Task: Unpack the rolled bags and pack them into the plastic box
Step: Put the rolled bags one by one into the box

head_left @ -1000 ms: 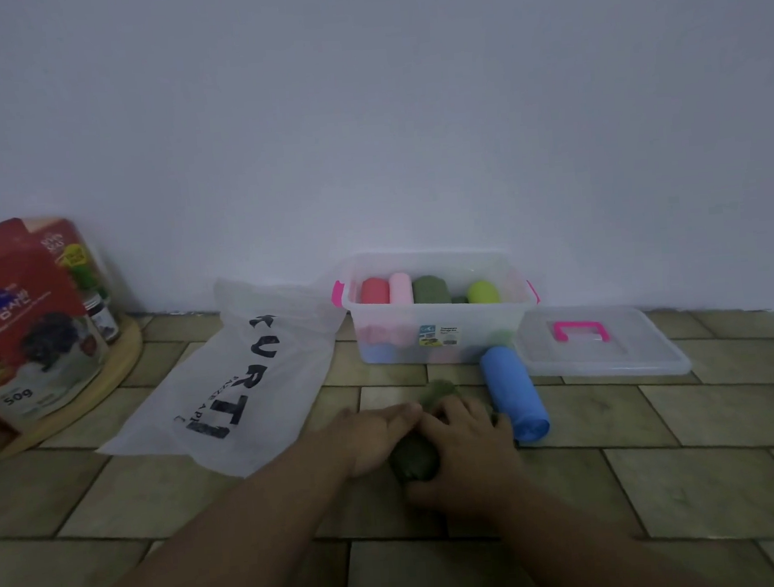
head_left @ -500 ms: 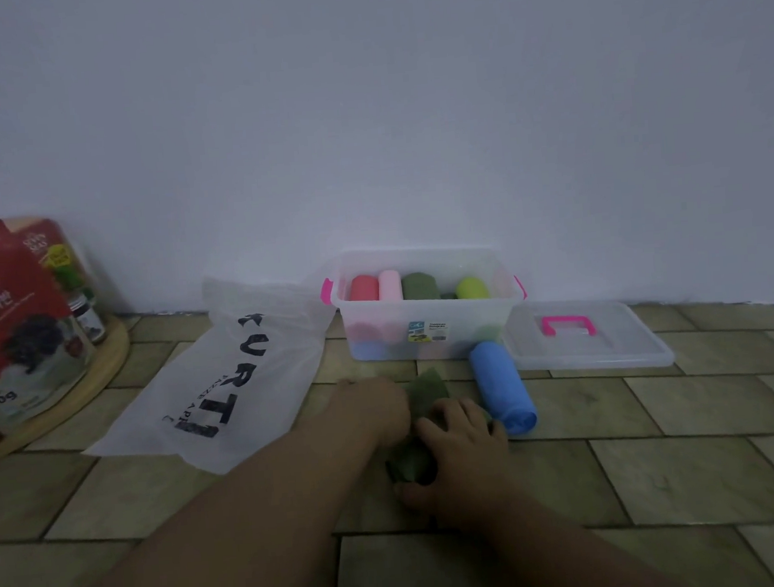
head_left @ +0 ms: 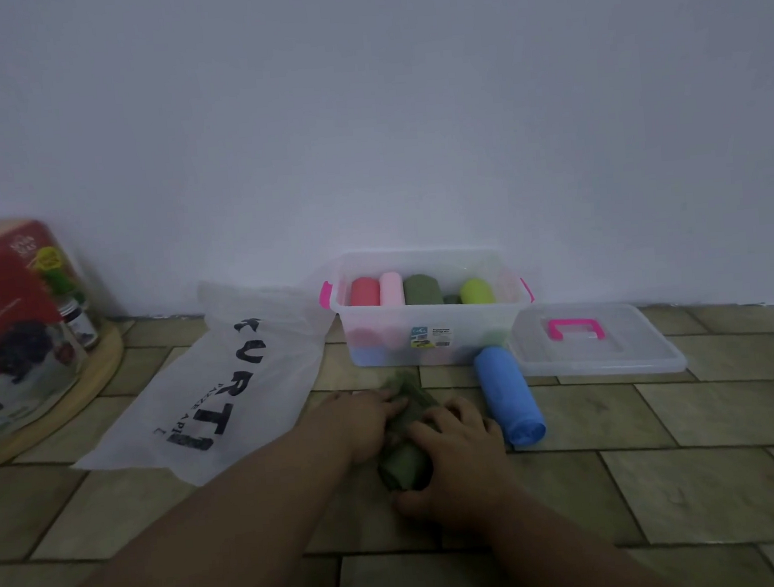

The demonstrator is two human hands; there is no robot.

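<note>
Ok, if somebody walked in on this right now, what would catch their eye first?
Probably the clear plastic box against the wall, with bright red, pink, green and yellow-green rolls lined up inside, and its lid with the pink handle lying to its right. In front, the left hand and right hand press on a dark green roll on the tiled floor, with a blue roll just to its right. A white printed bag lies flat to the left.

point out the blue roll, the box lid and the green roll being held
blue roll (head_left: 509, 395): head view, middle of its side, lying on the floor.
box lid (head_left: 630, 348): head view, clear flat top near the pink handle.
green roll (head_left: 403, 465): head view, near end showing between the two hands.
</note>
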